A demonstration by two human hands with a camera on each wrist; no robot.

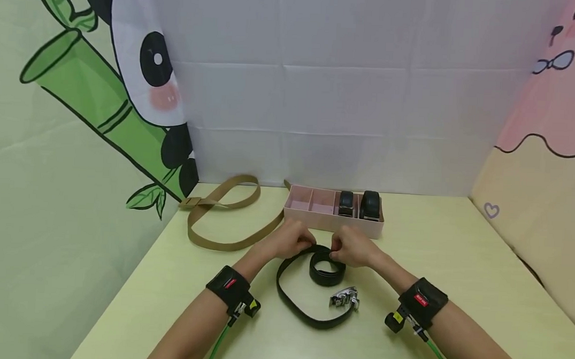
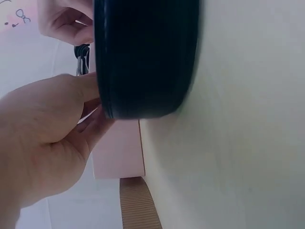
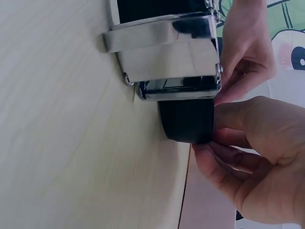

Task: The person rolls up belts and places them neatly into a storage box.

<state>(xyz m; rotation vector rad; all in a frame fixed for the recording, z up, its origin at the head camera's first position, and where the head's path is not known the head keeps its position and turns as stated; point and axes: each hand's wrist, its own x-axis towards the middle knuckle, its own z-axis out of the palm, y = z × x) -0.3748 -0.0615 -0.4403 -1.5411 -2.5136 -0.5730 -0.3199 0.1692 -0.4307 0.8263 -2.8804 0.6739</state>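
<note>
A black belt (image 1: 316, 324) stands on edge on the table, part of it wound into a small coil (image 1: 326, 281) and the rest in a wide loop. Its silver buckle (image 1: 344, 297) lies at the loop's near end and fills the upper part of the right wrist view. My left hand (image 1: 291, 239) pinches the strap at the far side of the loop, left of the coil. The coil's far right edge is held between the thumb and fingers of my right hand (image 1: 354, 247). In the left wrist view, the strap (image 2: 145, 57) hides the left fingertips.
Behind the hands is a pink compartment box (image 1: 324, 221). Its right compartments hold a rolled black belt (image 1: 346, 201) and a thicker rolled one (image 1: 370, 204). A tan webbing strap (image 1: 217, 245) lies in loops at left and passes beside the box.
</note>
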